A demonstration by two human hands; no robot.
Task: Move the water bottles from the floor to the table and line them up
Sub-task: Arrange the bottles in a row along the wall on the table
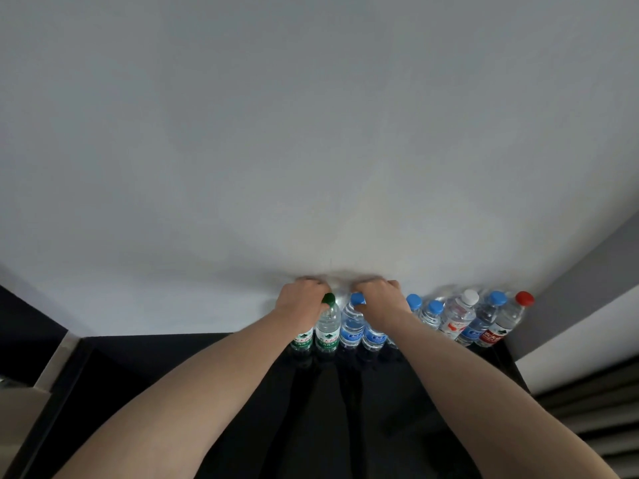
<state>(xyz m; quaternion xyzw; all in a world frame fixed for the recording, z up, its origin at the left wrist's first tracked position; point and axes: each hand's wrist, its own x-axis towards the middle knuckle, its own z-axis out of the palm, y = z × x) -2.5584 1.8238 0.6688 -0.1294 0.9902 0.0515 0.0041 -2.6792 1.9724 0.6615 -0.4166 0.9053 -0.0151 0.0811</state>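
Black table (pixel 214 368), left hand (pixel 300 299) and right hand (pixel 379 300) gripping upright bottle tops

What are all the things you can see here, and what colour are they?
green-label bottles: two, green labels, one green cap showing, left end of the row
blue-cap bottles: about five, along the row
white-cap bottle: one, right part
red-cap bottle: one, right end
table: one, black, under the bottles
wall: white, behind the row
left hand: on the leftmost bottle's top
right hand: on a blue-cap bottle's top
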